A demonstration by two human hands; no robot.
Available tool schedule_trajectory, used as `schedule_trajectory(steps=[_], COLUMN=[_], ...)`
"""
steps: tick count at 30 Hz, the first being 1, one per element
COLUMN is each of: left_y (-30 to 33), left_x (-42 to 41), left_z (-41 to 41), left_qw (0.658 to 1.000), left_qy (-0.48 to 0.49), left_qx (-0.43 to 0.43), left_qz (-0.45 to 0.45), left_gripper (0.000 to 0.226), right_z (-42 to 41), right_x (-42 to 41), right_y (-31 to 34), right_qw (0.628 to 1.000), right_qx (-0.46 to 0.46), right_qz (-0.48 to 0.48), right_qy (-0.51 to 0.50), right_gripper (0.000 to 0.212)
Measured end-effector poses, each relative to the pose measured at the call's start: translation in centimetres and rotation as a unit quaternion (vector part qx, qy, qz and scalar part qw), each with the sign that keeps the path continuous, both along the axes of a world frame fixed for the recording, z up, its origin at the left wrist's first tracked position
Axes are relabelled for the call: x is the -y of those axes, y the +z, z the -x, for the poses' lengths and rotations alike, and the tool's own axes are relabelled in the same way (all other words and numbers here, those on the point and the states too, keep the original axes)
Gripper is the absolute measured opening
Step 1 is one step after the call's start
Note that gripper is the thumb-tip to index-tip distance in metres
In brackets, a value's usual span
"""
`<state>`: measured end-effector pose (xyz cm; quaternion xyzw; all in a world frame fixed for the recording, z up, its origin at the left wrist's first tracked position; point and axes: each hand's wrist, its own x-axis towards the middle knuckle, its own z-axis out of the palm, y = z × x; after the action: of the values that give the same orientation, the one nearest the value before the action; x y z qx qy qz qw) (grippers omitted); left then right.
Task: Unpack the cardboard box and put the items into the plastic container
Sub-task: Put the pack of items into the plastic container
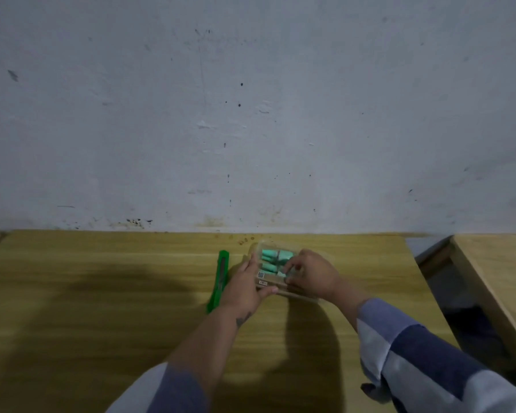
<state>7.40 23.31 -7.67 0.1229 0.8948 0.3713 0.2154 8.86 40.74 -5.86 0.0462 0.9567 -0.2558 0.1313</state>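
Both hands (280,278) on clear plastic container (283,271), green cutter (219,280) beside

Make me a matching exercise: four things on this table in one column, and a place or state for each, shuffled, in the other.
Things:
1. cutter
2. container
3. left hand
4. right hand

Places or states:
A. fingers reaching into the container from the right
B. clear, holding mint-green items
C. lying on the table left of the container
D. gripping the container's left side

Pairs: 1-C, 2-B, 3-D, 4-A
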Motion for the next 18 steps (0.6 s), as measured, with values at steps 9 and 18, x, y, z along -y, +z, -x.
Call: schedule_trajectory(steps=[9, 18], left_y=[-0.2, -0.4], left_x=[0.0, 0.1], left_z=[-0.2, 0.0], left_qw=[1.0, 1.0], left_qy=[0.005, 0.008], left_qx=[-0.001, -0.003], left_qz=[0.009, 0.017], left_gripper=[0.1, 0.098], right_z=[-0.2, 1.6], right_x=[0.5, 1.5], right_y=[-0.8, -1.6], right_qw=[0.99, 0.976], right_qx=[-0.065, -0.052], right_qz=[0.036, 0.064], right_qy=[-0.121, -0.203], right_gripper=[0.013, 0.028])
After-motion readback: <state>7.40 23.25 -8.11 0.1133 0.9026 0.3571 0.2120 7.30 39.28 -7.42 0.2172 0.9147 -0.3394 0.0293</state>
